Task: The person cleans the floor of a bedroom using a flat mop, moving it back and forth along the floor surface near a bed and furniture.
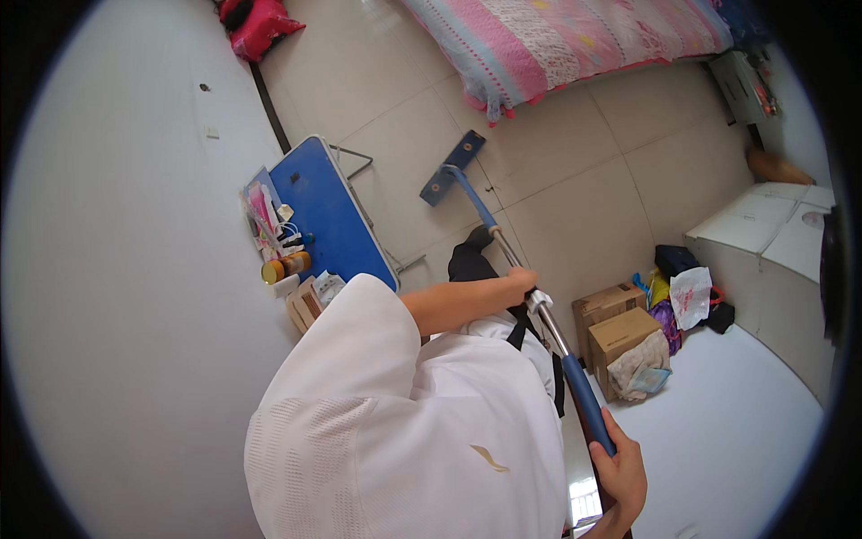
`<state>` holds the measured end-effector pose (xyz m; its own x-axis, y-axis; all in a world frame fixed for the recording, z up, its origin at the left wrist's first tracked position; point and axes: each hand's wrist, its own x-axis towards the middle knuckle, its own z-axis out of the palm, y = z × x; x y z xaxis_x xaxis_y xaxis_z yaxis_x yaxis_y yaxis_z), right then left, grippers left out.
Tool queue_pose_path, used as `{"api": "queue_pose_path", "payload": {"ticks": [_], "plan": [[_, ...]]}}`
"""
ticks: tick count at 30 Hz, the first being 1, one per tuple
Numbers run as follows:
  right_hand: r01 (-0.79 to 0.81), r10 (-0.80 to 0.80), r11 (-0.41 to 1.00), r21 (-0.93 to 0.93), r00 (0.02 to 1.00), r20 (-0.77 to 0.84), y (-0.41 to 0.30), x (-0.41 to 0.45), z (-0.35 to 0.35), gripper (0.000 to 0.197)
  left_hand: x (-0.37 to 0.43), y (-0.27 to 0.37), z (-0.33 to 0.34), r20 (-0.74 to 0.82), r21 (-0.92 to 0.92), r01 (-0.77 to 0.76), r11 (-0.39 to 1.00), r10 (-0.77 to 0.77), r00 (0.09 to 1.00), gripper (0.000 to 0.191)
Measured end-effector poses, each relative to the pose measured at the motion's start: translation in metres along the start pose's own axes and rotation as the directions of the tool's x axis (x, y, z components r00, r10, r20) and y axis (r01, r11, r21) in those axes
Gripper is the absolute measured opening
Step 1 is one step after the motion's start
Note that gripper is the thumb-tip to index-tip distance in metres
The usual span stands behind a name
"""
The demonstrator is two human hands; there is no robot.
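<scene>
A flat mop slants across the view, its blue rectangular head (462, 162) on the pale tiled floor near the foot of the bed. My left hand (522, 280) is closed around the metal pole (555, 330), just above a white plastic collar (539, 300) in the picture. Lower right, my right hand (619, 465) grips the blue handle sleeve (587, 397) near its end. My left arm reaches across in front of my white shirt (458, 418). One dark-shod foot (479, 237) shows beside the pole. A small dark bit (490, 189) lies on the tiles right of the mop head.
Left, a blue folding table (330, 209) against the wall carries jars (286, 266) and small items; its metal legs (357, 162) jut over the floor. A bed (572, 47) stands ahead. Cardboard boxes (623, 330), bags (663, 323) and a white cabinet (747, 236) are at right.
</scene>
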<state>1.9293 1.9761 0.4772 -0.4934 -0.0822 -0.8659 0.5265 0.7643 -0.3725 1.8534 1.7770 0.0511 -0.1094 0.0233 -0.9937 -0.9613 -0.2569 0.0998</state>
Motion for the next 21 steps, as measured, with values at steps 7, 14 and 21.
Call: {"api": "queue_pose_path", "payload": {"ticks": [7, 14, 21], "plan": [[0.346, -0.344, 0.93, -0.125, 0.938, 0.043, -0.091, 0.094, 0.013, 0.052, 0.063, 0.056, -0.139, -0.116, -0.376, -0.175, 0.91, 0.141, 0.983, 0.013], [0.315, -0.276, 0.851, -0.419, 0.949, 0.153, -0.22, 0.139, 0.078, 0.045, 0.082, 0.099, -0.261, -0.177, -0.372, -0.211, 0.904, 0.154, 0.972, 0.02], [0.229, -0.221, 0.873, -0.431, 0.973, 0.069, -0.18, 0.094, 0.08, 0.041, 0.113, 0.061, -0.21, -0.152, -0.357, -0.004, 0.934, -0.054, 0.987, 0.025]]}}
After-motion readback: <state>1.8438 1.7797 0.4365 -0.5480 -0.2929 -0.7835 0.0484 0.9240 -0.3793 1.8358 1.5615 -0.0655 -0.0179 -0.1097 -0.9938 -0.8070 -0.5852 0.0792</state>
